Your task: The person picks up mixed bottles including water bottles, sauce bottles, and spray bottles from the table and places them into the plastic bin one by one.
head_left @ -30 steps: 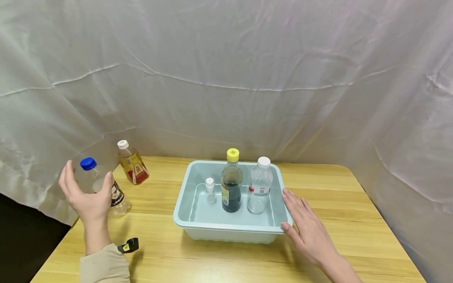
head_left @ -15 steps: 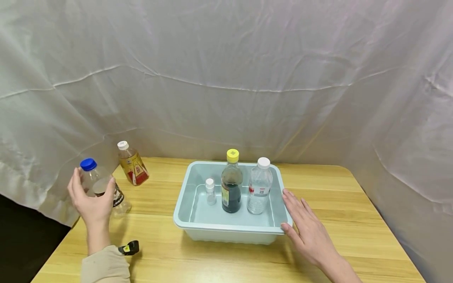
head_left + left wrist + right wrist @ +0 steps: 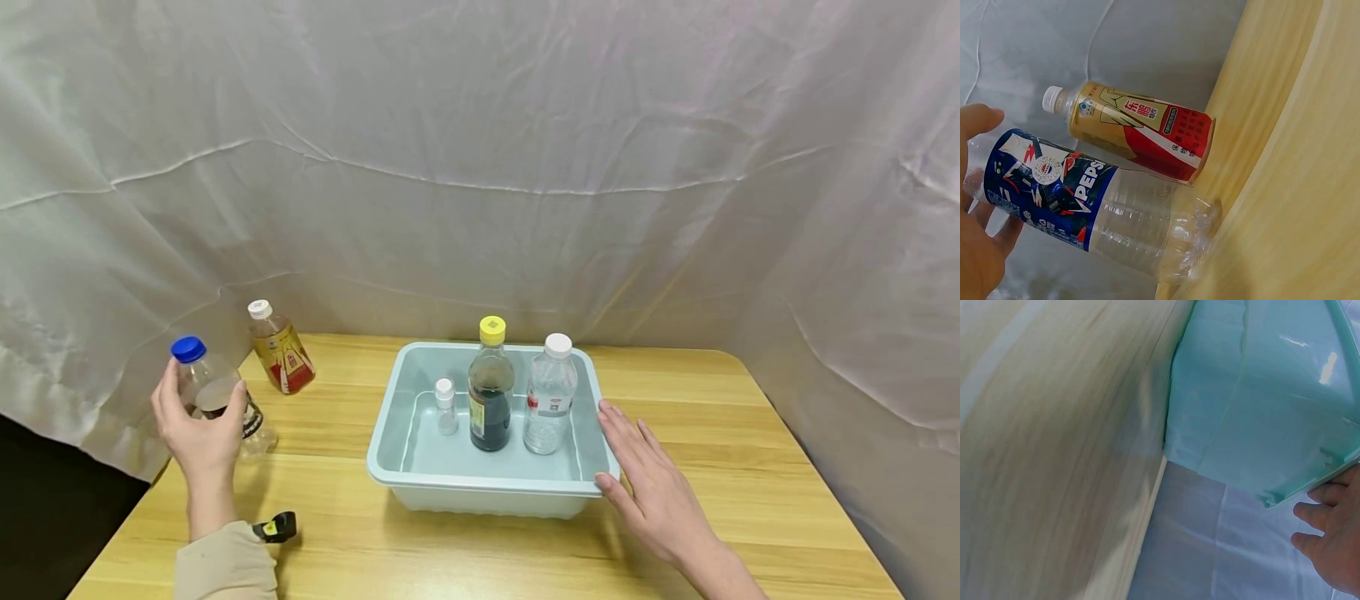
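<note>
My left hand (image 3: pixel 201 400) grips a clear Pepsi bottle (image 3: pixel 213 392) with a blue cap, standing near the table's left edge. The left wrist view shows that bottle's blue label (image 3: pixel 1047 181), with my thumb above it and my palm below. My right hand (image 3: pixel 651 479) lies open, fingers straight, against the right end of a light blue tub (image 3: pixel 487 485). In the right wrist view its fingertips (image 3: pixel 1319 515) touch the tub's rim (image 3: pixel 1272 500).
Inside the tub stand a small clear bottle (image 3: pixel 446 407), a dark sauce bottle with a yellow cap (image 3: pixel 491 392) and a water bottle (image 3: pixel 550 398). A tea bottle with a red and gold label (image 3: pixel 281 350) stands behind the Pepsi bottle. White cloth hangs round the wooden table (image 3: pixel 750 467).
My left hand's fingers, spread behind the Pepsi bottle a second ago, have closed round it. The bottle still stands on the table. My right hand has not moved.
</note>
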Tool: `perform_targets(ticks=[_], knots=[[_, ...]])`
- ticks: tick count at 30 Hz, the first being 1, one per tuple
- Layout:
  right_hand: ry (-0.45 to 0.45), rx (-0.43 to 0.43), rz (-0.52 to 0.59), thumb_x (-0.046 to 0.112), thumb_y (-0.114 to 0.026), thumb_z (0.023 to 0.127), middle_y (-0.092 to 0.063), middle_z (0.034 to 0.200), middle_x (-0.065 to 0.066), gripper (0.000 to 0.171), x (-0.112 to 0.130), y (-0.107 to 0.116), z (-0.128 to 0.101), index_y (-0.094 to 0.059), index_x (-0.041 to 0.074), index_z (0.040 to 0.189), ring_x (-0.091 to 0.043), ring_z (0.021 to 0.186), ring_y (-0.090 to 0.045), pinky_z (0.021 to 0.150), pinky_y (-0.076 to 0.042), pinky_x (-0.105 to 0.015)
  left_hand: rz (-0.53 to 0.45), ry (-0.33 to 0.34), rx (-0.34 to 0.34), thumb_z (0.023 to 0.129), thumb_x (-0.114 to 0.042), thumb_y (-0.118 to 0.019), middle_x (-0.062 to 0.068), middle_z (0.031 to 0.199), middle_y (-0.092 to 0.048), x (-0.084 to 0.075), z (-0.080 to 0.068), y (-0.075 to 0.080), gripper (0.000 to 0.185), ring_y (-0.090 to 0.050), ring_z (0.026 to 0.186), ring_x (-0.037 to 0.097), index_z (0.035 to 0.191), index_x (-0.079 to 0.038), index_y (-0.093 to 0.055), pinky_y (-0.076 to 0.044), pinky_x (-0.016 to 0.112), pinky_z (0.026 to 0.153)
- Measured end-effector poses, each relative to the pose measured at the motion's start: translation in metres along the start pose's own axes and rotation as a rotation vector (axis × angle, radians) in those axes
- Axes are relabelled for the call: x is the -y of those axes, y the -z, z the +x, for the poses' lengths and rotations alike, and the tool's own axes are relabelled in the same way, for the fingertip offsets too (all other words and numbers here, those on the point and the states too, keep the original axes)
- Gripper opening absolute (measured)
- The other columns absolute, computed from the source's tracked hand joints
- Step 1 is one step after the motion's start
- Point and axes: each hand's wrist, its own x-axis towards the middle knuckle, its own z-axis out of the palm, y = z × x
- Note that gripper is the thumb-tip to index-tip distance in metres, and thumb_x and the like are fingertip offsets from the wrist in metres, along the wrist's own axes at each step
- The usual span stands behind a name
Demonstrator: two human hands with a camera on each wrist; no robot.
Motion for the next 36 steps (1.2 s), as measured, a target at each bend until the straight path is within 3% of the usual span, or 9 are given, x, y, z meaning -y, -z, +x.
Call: perform_targets(ticks=[9,18,27,36], knots=[[-0.002,-0.003,-0.002,0.039,-0.049,0.109,-0.038,0.164,-0.018,0.065,0.001,0.001,0.0,-0.037,0.0,0.159,-0.024,0.155,-0.032,0.13,-0.01,-0.032,-0.018,-0.003,-0.022,0.079,0.0,-0.084,-0.018,0.135,-0.051,-0.004,0.001,-0.002,0.084,-0.051,0.126,0.008,0.152,-0.026,-0.053,-0.043,0.021,0.094],[0.004,-0.012,-0.009,0.039,-0.048,0.109,-0.039,0.163,-0.018,0.064,0.001,0.0,0.001,-0.038,-0.001,0.159,-0.025,0.154,-0.033,0.13,-0.01,-0.031,-0.052,-0.021,-0.036,0.079,0.006,-0.082,-0.014,0.135,-0.052,-0.039,-0.001,-0.003,0.082,-0.052,0.127,0.01,0.152,-0.019,-0.053,-0.044,0.021,0.097],[0.001,-0.002,-0.007,0.038,-0.049,0.109,-0.038,0.164,-0.017,0.064,0.001,0.001,0.001,-0.037,0.0,0.159,-0.026,0.154,-0.033,0.13,-0.01,-0.031,-0.119,-0.155,-0.01,0.076,0.01,-0.083,0.0,0.138,-0.057,-0.08,-0.004,-0.005,0.08,-0.053,0.125,0.011,0.149,-0.009,-0.056,-0.045,0.021,0.094],[-0.001,-0.005,-0.016,0.038,-0.05,0.109,-0.038,0.164,-0.017,0.065,0.001,0.0,0.0,-0.037,0.0,0.159,-0.026,0.154,-0.034,0.13,-0.015,-0.037,-0.194,-0.21,0.017,0.069,0.014,-0.085,-0.016,0.131,-0.054,-0.099,-0.006,-0.011,0.084,-0.055,0.123,0.011,0.146,-0.003,-0.058,-0.046,0.02,0.091]])
